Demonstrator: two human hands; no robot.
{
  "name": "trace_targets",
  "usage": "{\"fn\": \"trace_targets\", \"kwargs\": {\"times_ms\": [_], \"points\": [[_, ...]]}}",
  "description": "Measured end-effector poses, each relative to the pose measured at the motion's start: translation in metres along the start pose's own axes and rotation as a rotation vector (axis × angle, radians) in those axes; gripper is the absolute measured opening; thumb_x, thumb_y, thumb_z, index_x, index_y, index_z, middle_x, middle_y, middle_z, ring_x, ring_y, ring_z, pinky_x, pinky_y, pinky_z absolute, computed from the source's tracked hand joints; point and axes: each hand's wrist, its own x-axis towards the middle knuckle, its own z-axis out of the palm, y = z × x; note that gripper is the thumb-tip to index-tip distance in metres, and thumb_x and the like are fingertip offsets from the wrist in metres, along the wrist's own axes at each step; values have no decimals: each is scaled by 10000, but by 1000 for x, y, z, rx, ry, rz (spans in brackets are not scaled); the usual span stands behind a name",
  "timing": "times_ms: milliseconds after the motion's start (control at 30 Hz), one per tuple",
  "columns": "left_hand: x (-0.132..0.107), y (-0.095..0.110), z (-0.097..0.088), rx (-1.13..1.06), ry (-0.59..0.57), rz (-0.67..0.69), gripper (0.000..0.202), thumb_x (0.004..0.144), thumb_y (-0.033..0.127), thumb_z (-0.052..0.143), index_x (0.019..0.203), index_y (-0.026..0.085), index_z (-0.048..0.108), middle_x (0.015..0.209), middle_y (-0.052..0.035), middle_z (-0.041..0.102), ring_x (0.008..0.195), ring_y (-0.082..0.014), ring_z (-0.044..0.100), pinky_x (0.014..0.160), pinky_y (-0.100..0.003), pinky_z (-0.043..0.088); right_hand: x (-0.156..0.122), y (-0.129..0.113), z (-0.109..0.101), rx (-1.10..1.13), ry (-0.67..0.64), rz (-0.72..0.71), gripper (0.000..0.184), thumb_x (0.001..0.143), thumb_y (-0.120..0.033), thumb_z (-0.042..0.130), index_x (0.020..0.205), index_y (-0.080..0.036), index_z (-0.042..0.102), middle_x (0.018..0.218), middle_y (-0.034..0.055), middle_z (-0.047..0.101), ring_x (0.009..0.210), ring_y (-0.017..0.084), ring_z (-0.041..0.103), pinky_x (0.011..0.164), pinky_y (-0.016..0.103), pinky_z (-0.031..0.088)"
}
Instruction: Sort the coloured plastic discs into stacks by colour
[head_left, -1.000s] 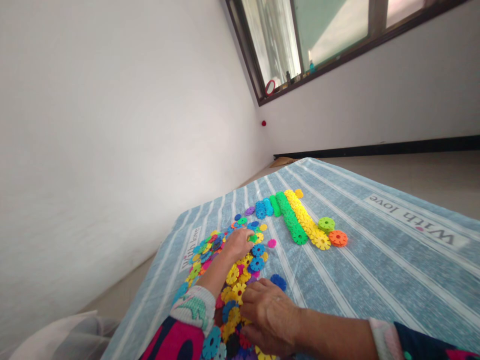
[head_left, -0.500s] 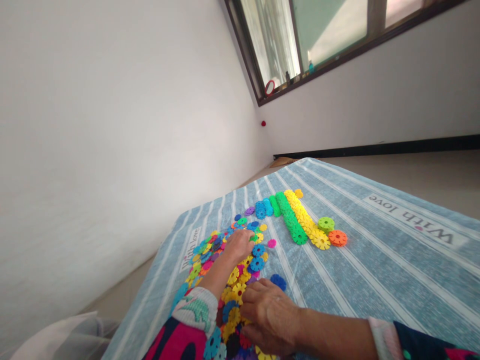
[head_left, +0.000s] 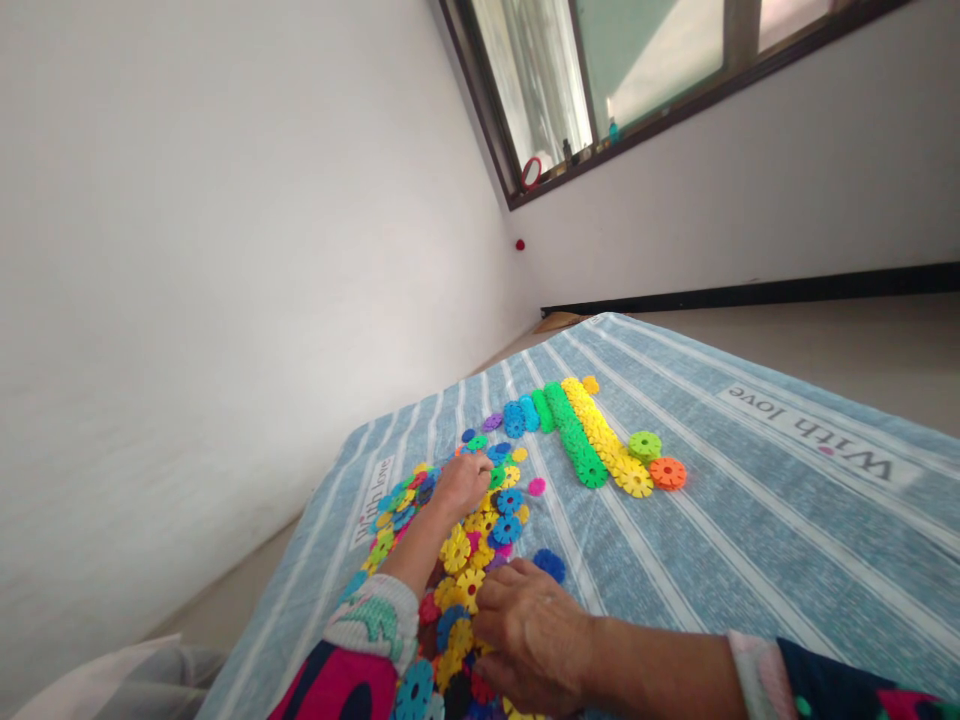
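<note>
A heap of colourful plastic snowflake discs (head_left: 456,548) spreads over the striped cloth, and both my hands are in it. My left hand (head_left: 461,485) is at the far part of the heap, fingers curled down, with a green disc (head_left: 496,476) by its fingertips. Lower down, my right hand (head_left: 534,630) curls over the near right edge of the heap, beside yellow discs (head_left: 470,590). What either hand's fingers close on is hidden. A dark blue disc cluster (head_left: 550,566) lies just beyond my right knuckles.
Overlapping discs form a green row (head_left: 576,440) and a yellow row (head_left: 606,437). Blue discs (head_left: 514,420) stand left of them; lime (head_left: 645,445) and orange discs (head_left: 667,474) lie right. A pink disc (head_left: 537,486) lies apart. A white wall (head_left: 225,250) borders the left side.
The view has shifted slightly, moving the scene a little left. My left hand has drawn back slightly, showing more of the green disc. My right hand stays at about the same place.
</note>
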Motion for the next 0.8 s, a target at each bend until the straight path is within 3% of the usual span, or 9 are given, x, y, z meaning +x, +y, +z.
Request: {"fn": "trace_targets", "kwargs": {"times_ms": [133, 267, 533, 800], "points": [[10, -1, -4, -31, 60, -23, 251, 795, 146, 491, 730, 228, 718, 792, 0, 709, 823, -155, 615, 775, -233, 414, 0, 0, 0, 0, 9, 0, 264, 872, -427, 564, 809, -178, 625, 897, 46, 645, 892, 206, 564, 825, 364, 427], [24, 12, -4, -100, 107, -29, 252, 805, 186, 520, 878, 223, 759, 959, -18, 738, 904, -161, 631, 842, -241, 433, 2, 2, 7, -12, 30, -9, 286, 861, -461, 578, 809, -182, 617, 904, 37, 647, 889, 206, 563, 832, 367, 429], [61, 56, 16, -175, 100, -32, 279, 792, 178, 511, 876, 209, 776, 838, -4, 753, 815, -152, 645, 747, -240, 453, 10, 10, 36, -66, 99, -36, 314, 853, -503, 563, 801, -197, 611, 844, 28, 636, 804, 194, 556, 760, 351, 432], [91, 77, 31, -156, 90, -56, 265, 771, 147, 517, 827, 209, 769, 873, -38, 758, 865, -164, 652, 763, -250, 446, 21, 18, 39, -29, 79, -65, 283, 854, -482, 543, 912, -214, 612, 939, 39, 684, 833, 212, 573, 660, 336, 408]]}}
